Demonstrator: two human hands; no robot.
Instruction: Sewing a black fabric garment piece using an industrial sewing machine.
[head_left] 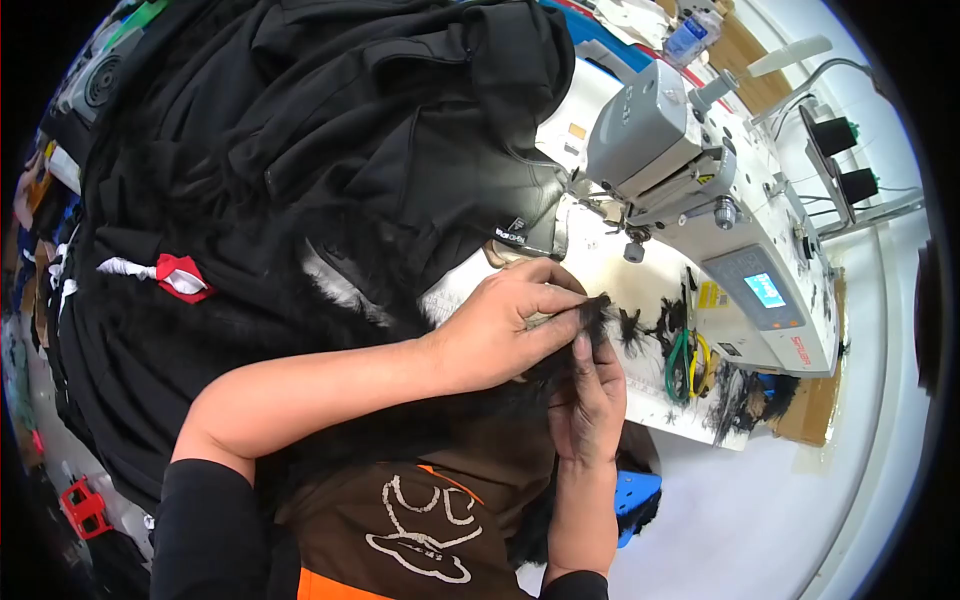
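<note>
White sewing table (650, 290) under a heap of black garments (300, 150), sewing machine (700, 190) beyond the fingertips. Left hand (500, 325) and right hand (588, 395) both pinch black fur trim (598, 312) between fingertips; loose fur tufts (650, 328) just past them.

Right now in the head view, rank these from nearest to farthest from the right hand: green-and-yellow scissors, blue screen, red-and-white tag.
From the right hand:
1. Green-and-yellow scissors, just right on the table.
2. Blue screen, upper right on the sewing machine.
3. Red-and-white tag, far left on black fabric.
</note>
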